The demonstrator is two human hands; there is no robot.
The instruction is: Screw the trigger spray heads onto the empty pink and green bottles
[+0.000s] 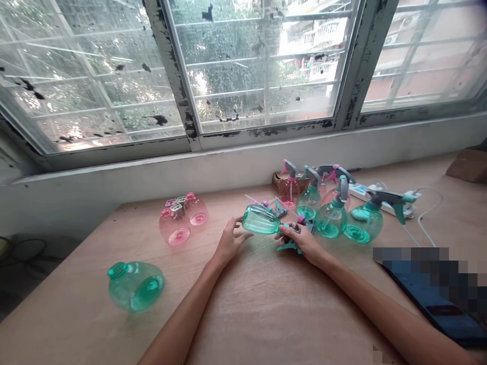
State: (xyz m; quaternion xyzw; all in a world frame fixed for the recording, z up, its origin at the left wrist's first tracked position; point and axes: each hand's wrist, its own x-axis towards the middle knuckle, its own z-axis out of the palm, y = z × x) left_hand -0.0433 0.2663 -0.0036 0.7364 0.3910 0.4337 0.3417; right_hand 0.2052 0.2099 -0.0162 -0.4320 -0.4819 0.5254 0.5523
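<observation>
A clear green spray bottle (261, 220) lies sideways in the air above the table, its base toward the left. My right hand (300, 237) is closed around its neck end, where a grey and green trigger head partly shows under the fingers. At the base end is my left hand (230, 239), fingers and thumb spread apart; the fingertips are at the bottle's edge, and I cannot tell whether they press on it. Behind the right hand lie loose trigger heads (281, 209) with thin tubes, partly hidden.
To the right stand several spray bottles with heads fitted, green (331, 220) and pink (290, 191). Two pink bottles (175, 228) without heads stand left, a green headless bottle (136, 286) nearer. A white power strip (361, 192), a phone-like dark device (429, 299) and a cardboard box (470, 165) lie right.
</observation>
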